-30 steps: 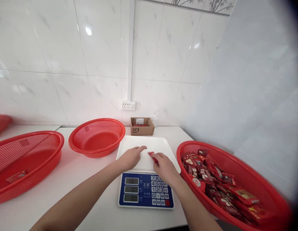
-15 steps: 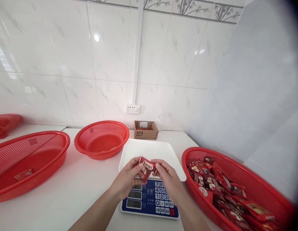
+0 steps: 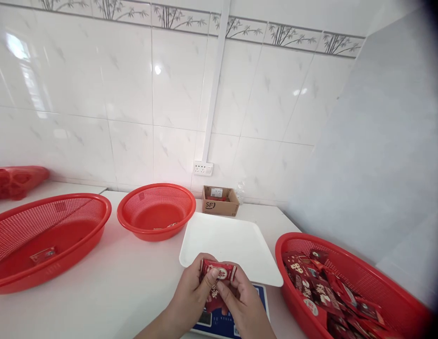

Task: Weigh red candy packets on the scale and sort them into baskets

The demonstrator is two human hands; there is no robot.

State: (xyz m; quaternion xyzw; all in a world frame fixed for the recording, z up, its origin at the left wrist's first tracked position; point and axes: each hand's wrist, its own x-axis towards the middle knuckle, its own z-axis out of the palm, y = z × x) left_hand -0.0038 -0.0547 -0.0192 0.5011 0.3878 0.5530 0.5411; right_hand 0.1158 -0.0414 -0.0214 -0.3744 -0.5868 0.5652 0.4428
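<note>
A small red printed snack packet is held between both hands, above the front of a white weighing scale with a blue keypad panel. My left hand grips its left side, thumb pressed on the printed face. My right hand closes on its right side, thumb near the middle. The two thumbs almost meet. Most of the scale's displays and keys are hidden behind the hands. To the right stands a red plastic basket with many red packets inside.
A round red basket at the back left holds a few small pieces. The large red basket at far left has a packet in it. A cardboard box stands by the tiled wall, below a socket. A red bag lies far left.
The view has tilted up, so the hands and scale sit lower in it. Both hands have come closer together around the packet, and the right thumb now lies over its middle.
</note>
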